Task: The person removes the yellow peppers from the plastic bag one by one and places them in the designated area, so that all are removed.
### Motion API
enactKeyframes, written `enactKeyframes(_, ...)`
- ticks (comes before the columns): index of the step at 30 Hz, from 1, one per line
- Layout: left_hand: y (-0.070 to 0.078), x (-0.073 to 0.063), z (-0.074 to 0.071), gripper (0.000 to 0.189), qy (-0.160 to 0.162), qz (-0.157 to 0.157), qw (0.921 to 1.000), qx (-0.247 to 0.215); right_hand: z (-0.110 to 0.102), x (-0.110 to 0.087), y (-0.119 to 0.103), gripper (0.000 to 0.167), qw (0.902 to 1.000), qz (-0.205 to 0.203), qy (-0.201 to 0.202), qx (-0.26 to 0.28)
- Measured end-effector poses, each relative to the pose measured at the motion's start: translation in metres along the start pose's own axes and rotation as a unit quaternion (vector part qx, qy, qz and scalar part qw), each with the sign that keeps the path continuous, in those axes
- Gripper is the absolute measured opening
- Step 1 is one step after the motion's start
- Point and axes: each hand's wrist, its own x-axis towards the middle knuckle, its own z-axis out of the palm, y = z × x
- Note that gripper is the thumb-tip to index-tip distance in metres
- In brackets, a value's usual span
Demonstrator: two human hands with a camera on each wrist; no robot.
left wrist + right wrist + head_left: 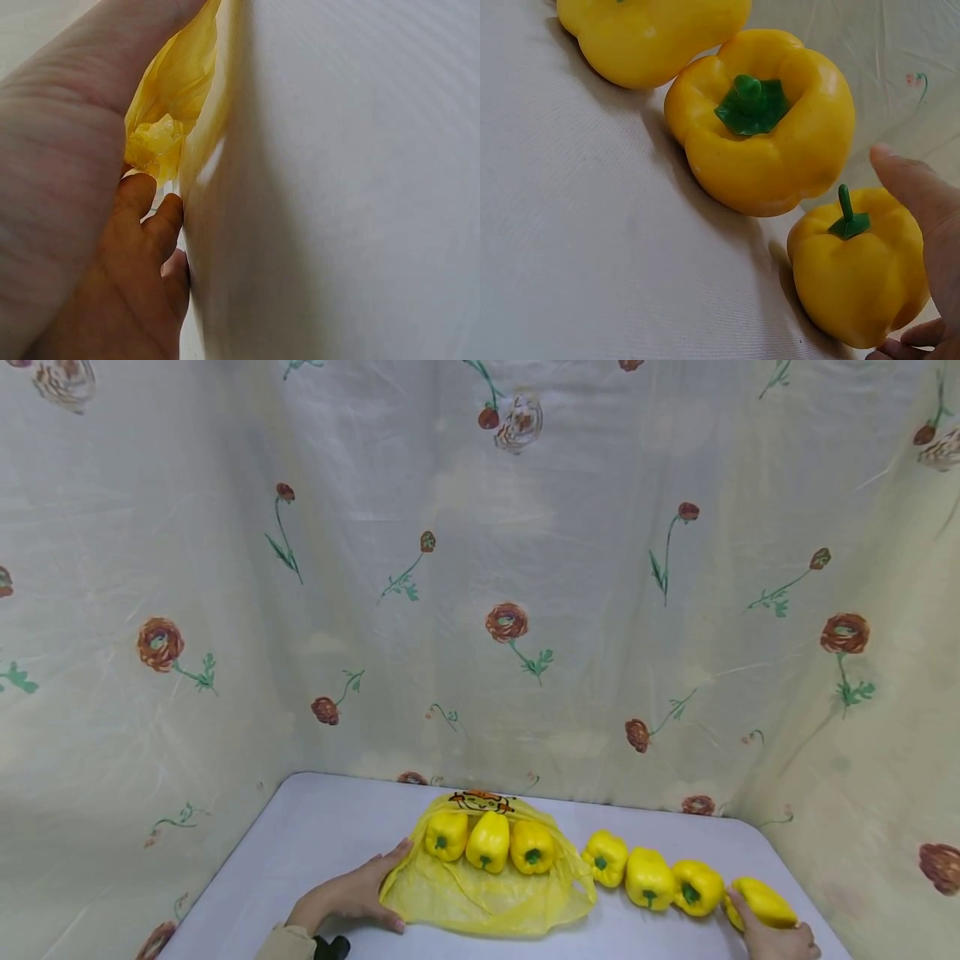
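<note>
In the head view, a yellow plastic bag (480, 906) with a printed face lies on the table, three yellow bell peppers (487, 842) in a row at it. Whether these peppers sit inside or on top of the bag I cannot tell. My left hand (360, 889) rests at the bag's left edge, thumb and fingers spread apart. At the far right, my right hand (780, 939) grips the end pepper (765, 903). The right wrist view shows that pepper (855, 277) between thumb and fingers, its green stem upward.
Three more yellow peppers (649, 878) stand in a slanting line between the bag and my right hand, close together. The white table (330, 818) is enclosed by a flower-printed curtain (465, 693) at the back and sides.
</note>
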Motion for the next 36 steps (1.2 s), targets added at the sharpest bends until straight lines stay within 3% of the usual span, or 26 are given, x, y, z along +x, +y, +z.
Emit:
enactKeyframes(4, 0.001, -0.001, 0.0, 0.123, 0.0, 0.0, 1.0, 0.0, 0.001, 0.001, -0.001, 0.132, 1.0, 0.008, -0.003, -0.005)
enactKeyframes(12, 0.002, -0.001, 0.001, 0.124, 0.0, -0.007, 1.0, -0.004, 0.002, 0.0, -0.001, 0.143, 0.9991, 0.011, -0.011, 0.038)
enactKeyframes(23, 0.002, -0.002, 0.0, 0.124, 0.002, -0.007, 1.0, -0.004, -0.004, -0.005, -0.011, 0.136, 0.9979, -0.008, -0.017, 0.061)
enactKeyframes(29, 0.001, -0.002, 0.001, 0.124, 0.002, -0.004, 1.0, -0.003, -0.011, -0.012, -0.018, 0.135, 0.9947, -0.036, -0.023, 0.094)
enactKeyframes(36, 0.003, -0.002, 0.0, 0.124, 0.001, -0.005, 1.0, -0.001, -0.017, -0.02, -0.034, 0.125, 0.9886, -0.097, 0.004, 0.116)
